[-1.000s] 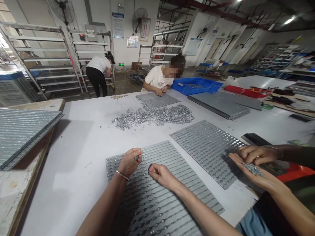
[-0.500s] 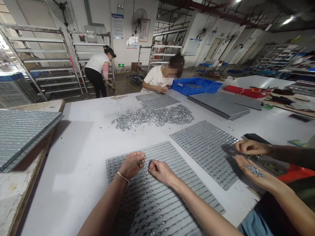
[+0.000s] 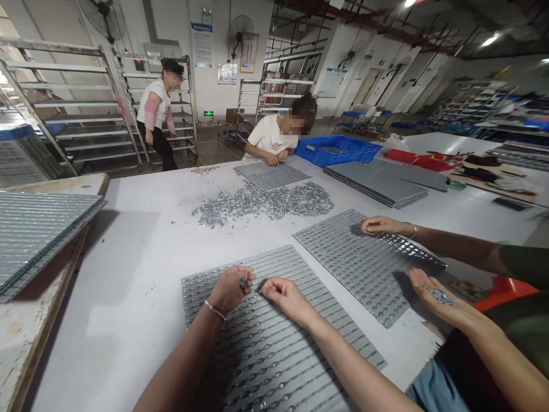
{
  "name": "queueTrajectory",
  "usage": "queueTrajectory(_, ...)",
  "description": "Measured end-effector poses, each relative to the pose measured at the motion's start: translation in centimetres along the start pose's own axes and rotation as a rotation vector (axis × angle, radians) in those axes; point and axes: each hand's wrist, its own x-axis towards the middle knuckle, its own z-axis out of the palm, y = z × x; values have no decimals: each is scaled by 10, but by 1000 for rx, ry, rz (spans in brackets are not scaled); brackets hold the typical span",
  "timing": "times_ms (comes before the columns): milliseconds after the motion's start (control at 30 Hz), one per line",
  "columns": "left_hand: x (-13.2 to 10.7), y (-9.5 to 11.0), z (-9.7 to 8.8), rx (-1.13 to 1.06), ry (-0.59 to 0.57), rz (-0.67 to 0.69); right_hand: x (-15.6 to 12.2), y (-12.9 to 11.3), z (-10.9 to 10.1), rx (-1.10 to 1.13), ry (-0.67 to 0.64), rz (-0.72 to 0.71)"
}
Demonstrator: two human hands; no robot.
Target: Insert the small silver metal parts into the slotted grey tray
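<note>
A grey slotted tray (image 3: pixel 274 355) lies on the white table (image 3: pixel 141 252) right in front of me. My left hand (image 3: pixel 231 288) rests on the tray's far part, curled into a loose fist around a few small metal pieces that show between thumb and fingers. My right hand (image 3: pixel 285 296) sits just to its right on the tray, fingers pinched together at the tips; whether a piece is in the pinch I cannot tell. A heap of small metal pieces (image 3: pixel 266 203) lies further out on the table.
A co-worker on my right has one hand (image 3: pixel 377 225) on a second grey tray (image 3: pixel 364 263) and a palm (image 3: pixel 433 294) holding metal pieces. Another person (image 3: pixel 278 137) sits at the far side by a blue bin (image 3: pixel 338 150). Stacked trays (image 3: pixel 38 234) sit at left.
My two hands have drawn closer together on the tray. The co-worker's upper hand has reached out to the far edge of the second tray. The person by the racks has turned round.
</note>
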Motion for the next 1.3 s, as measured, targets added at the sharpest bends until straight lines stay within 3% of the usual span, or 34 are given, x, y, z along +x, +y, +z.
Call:
queueTrajectory(200, 1, 8, -5, -59, 46, 32, -9, 18, 11, -383, -101, 1)
queueTrajectory(433, 0, 6, -2, -60, 35, 41, -9, 15, 17, -582, -43, 34)
queueTrajectory(600, 2, 6, -3, -36, 17, 65, -11, 13, 20, -560, 16, 57)
queueTrajectory(800, 0, 6, -1, -12, 6, 45, -14, -1, 2, -287, 215, -48)
queueTrajectory(900, -3, 5, 2, -18, -11, 26, -16, -4, -2, -381, 126, -138)
queueTrajectory(1000, -3, 4, 4, -33, -7, 46, -19, 7, 6, -498, -7, -202)
queueTrajectory(1167, 1, 2, 0, -49, 14, 72, -22, 25, 22, -610, -4, -199)
queueTrajectory(1300, 3, 1, -1, -49, 18, 62, -20, 22, 17, -690, -91, -232)
